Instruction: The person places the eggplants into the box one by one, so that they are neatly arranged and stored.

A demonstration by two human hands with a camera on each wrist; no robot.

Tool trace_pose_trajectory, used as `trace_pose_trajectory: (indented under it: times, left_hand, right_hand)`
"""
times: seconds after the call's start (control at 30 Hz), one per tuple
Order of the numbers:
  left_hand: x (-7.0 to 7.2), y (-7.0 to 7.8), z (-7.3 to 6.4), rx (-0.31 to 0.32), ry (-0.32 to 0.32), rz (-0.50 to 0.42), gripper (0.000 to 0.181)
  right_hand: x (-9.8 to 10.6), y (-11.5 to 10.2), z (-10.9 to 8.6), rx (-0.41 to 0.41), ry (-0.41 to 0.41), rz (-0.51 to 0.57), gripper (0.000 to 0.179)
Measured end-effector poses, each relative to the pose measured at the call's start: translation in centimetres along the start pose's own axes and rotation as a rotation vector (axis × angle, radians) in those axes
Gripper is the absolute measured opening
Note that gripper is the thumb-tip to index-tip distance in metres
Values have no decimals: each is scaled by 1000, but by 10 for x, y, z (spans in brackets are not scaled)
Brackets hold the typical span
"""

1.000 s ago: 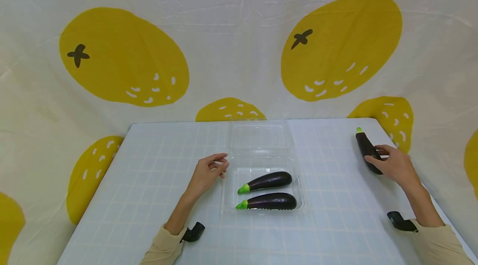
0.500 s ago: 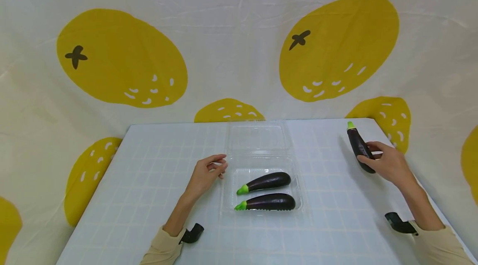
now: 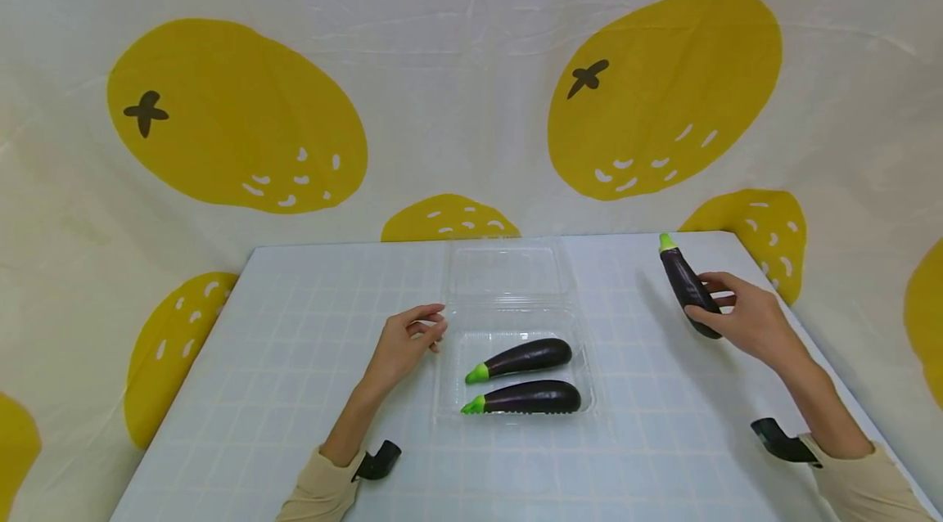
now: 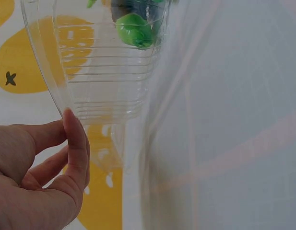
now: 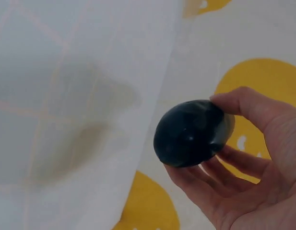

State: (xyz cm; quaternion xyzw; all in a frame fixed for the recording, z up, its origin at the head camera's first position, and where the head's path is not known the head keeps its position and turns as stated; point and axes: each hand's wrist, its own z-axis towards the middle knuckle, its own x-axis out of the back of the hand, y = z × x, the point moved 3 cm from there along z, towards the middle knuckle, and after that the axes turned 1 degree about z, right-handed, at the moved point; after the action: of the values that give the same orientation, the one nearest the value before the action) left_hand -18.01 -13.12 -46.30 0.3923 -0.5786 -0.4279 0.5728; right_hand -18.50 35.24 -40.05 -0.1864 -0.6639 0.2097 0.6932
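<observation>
My right hand (image 3: 747, 321) holds a dark purple eggplant (image 3: 687, 285) by its rounded end, between thumb and fingers, above the right of the table. Its green stem points up and away; in the right wrist view the eggplant's blunt end (image 5: 188, 136) faces the camera. Two more eggplants, the upper one (image 3: 526, 358) and the lower one (image 3: 538, 397), lie side by side in a clear plastic container (image 3: 449, 407), stems to the left. At the container's left rim, my left hand (image 3: 401, 346) pinches the edge with thumb and finger, as the left wrist view shows.
The container's clear lid (image 3: 508, 270) lies folded back toward the rear edge of the table. A pale checked cloth covers the table (image 3: 324, 293). Behind hangs a white curtain (image 3: 457, 96) printed with large yellow fruit.
My right hand has carried the eggplant leftward, its stem end rising toward the table's back edge. The left hand and the two eggplants in the container stay put.
</observation>
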Motion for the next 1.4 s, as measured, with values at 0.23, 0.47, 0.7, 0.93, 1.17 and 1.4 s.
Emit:
trace_pose_trajectory:
  times: [0.23,0.47,0.7,0.93,1.17,1.4]
  left_hand:
    - [2,17,-8,-6,-19,-22,34]
    - [4,27,-11,-11,-32,-35,34]
    - [4,25,-10,-19,-28,-31,34]
    - [4,25,-10,-18,-33,-31,34]
    - [6,26,-11,-25,-51,-35,35]
    - [8,28,-12,-37,-67,-50,34]
  right_hand:
    - [-3,-18,0,42,-15,3,67]
    - [-4,-35,0,75,-23,8,67]
    - [-7,-51,0,90,-49,36,66]
    - [-11,-66,0,151,-74,88,65]
    - [-15,-83,1,184,-86,117,63]
    - [-20,-99,1,242,-92,151,61]
